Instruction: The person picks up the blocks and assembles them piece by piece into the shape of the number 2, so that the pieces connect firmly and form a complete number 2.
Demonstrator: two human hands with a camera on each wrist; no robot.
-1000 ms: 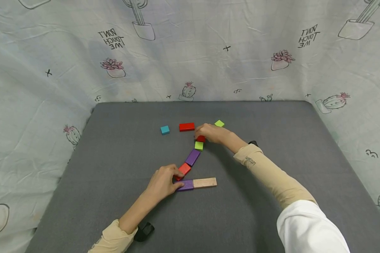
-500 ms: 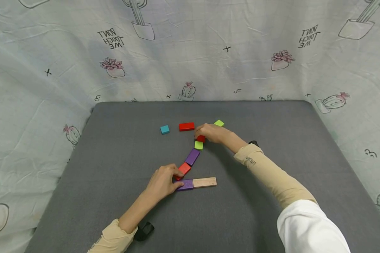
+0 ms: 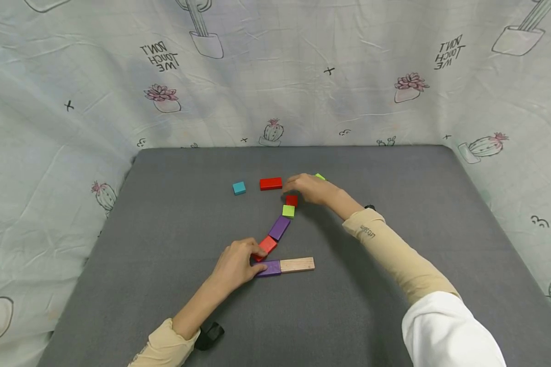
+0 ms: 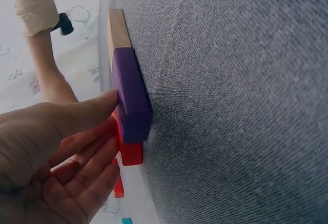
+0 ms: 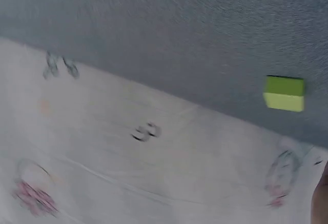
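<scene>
My left hand [image 3: 238, 261] rests at a corner where two blocks meet. Its thumb touches a purple block [image 4: 132, 96] and its fingers touch an orange-red block [image 3: 268, 245]. A plain wooden block [image 3: 297, 264] continues from the purple one to the right. From the orange-red block a curved row runs away: another purple block [image 3: 279, 228], a lime green block [image 3: 288, 211] and a small red block [image 3: 292, 200]. Just above and beyond that red block is my right hand [image 3: 311, 188], fingers slightly bent, nothing seen in them. Its fingertips are partly hidden.
A long red block [image 3: 271, 184] and a small blue block [image 3: 240, 188] lie at the back, left of the right hand. Behind that hand sits a lime green block [image 5: 284, 94], mostly hidden in the head view. A printed curtain [image 3: 275, 71] borders the grey table [image 3: 174, 219].
My right hand has come off the small red block, moving slightly up and back, so more of that block shows. The left hand and the row stay as they were.
</scene>
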